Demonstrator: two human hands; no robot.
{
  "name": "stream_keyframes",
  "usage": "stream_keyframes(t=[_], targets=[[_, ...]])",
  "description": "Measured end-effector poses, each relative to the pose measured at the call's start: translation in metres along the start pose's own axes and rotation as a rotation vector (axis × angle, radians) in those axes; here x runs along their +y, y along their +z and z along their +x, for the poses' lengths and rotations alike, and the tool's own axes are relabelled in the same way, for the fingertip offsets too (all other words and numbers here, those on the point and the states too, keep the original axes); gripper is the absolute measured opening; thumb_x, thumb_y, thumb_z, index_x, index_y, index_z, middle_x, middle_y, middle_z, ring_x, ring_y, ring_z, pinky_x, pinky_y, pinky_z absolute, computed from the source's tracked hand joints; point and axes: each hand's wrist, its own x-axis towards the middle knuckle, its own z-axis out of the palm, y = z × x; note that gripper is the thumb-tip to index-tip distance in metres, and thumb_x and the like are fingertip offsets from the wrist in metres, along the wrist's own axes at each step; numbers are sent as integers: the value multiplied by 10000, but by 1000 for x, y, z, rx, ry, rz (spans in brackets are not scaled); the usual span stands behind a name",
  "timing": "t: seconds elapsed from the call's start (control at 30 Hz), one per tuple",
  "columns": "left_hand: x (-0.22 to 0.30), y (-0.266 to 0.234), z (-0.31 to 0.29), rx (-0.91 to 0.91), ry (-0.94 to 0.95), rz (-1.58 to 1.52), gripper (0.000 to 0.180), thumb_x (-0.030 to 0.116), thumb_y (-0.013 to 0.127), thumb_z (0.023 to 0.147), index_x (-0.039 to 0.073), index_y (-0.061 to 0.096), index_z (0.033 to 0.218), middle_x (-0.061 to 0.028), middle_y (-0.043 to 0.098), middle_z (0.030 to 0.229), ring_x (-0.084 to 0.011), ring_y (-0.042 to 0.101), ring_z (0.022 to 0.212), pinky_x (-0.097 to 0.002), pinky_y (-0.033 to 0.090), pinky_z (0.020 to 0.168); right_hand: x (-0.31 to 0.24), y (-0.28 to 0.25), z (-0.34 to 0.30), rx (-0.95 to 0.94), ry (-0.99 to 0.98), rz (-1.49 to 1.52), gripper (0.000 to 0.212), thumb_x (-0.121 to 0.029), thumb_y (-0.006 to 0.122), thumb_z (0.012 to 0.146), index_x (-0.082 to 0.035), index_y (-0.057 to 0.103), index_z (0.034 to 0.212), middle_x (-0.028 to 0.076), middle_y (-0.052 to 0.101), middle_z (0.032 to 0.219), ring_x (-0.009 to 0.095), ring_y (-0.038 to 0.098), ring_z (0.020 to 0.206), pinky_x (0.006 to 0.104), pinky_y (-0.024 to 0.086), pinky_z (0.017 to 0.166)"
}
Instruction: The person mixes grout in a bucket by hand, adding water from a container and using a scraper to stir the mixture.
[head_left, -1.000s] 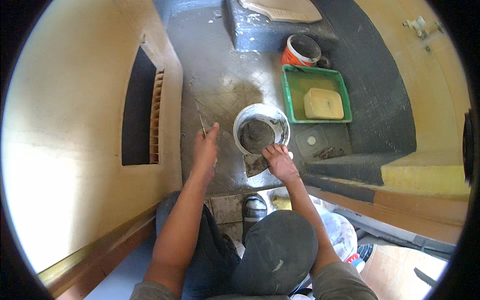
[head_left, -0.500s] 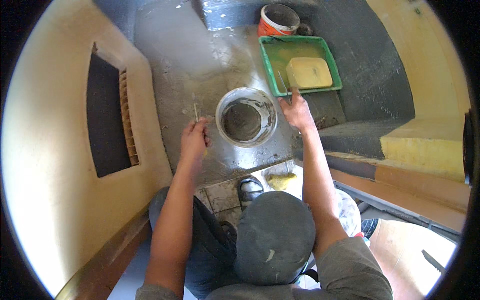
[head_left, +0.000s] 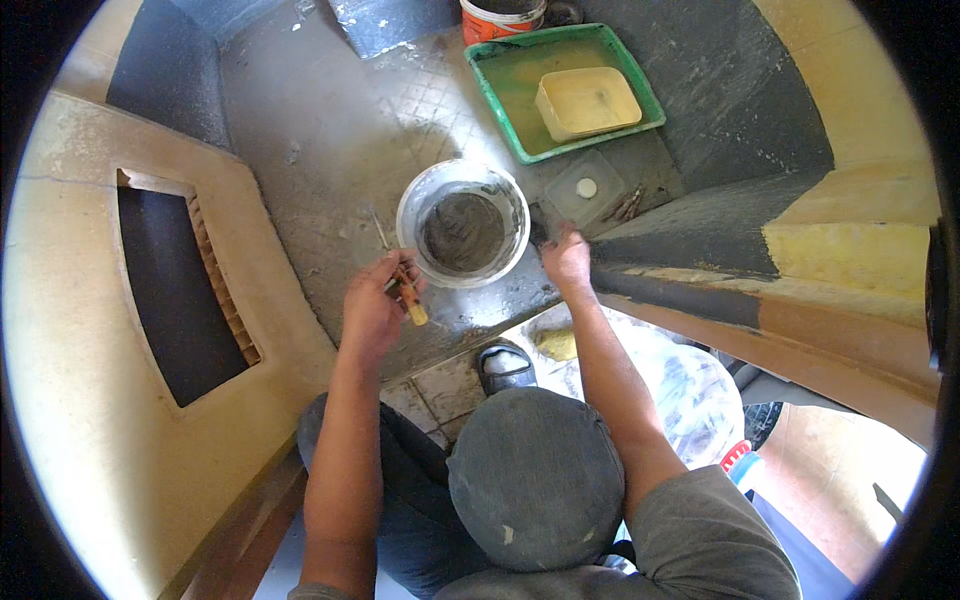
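Observation:
My left hand [head_left: 378,290] is closed around a slim tool with an orange-yellow handle [head_left: 412,302] and a thin metal shaft [head_left: 380,230], left of a white bucket [head_left: 407,215]. Wet grey mortar [head_left: 463,232] covers the bucket's bottom, with smears up the inner wall. Just right of the bucket, my right hand [head_left: 568,260] is closed, palm down. A dark flat piece [head_left: 540,225] shows at its fingers, too blurred to name. A clear plastic lid [head_left: 570,207] with a white round spot lies beyond that hand.
A green tray [head_left: 500,110] of murky water stands at the back right, holding a cream tub [head_left: 590,100]. Behind it is an orange bucket [head_left: 485,28]. A wall with a dark opening [head_left: 185,290] borders the left. A yellow sponge-like lump [head_left: 556,345] and clear plastic bag [head_left: 690,385] lie nearer me.
My right hand has drawn back from the green tray toward the white bucket's right side. The left hand's tool has turned, bringing its handle into sight. The whole view has shifted.

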Motion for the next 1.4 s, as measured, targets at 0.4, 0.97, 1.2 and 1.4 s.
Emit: stream_keyframes(t=[0.4, 0.97, 1.2, 1.4], targets=[[-7, 71, 30, 127, 169, 174, 429, 333, 598, 1016, -24, 666, 1244, -142, 691, 1167, -235, 641, 1088, -344, 460, 1009, -183, -68, -20, -537, -452, 131, 389, -284, 613, 947, -17, 552, 1223, 220, 707, 993, 378, 692, 971, 447, 525, 829], [-58, 49, 97, 644, 625, 757, 424, 288, 493, 1034, -24, 588, 1306, -301, 650, 1201, -471, 630, 1112, -487, 496, 942, -173, 34, 51, -669, -504, -659, 237, -86, 643, 847, -35, 735, 1060, 227, 700, 1149, 367, 693, 1062, 469, 560, 913], [-57, 39, 91, 710, 596, 766, 437, 313, 510, 1027, -37, 612, 1268, -310, 654, 1178, -477, 626, 1113, -490, 493, 939, -229, -19, 52, -762, -664, -653, 208, -84, 668, 804, -27, 748, 988, 222, 719, 1049, 388, 703, 995, 478, 574, 850], [-60, 48, 100, 703, 590, 744, 437, 325, 512, 1028, -37, 630, 1242, -296, 664, 1173, -477, 630, 1107, -489, 493, 936, -145, 49, 48, -737, -533, -650, 252, -86, 742, 738, -19, 748, 981, 223, 716, 1079, 371, 711, 991, 465, 576, 872]])
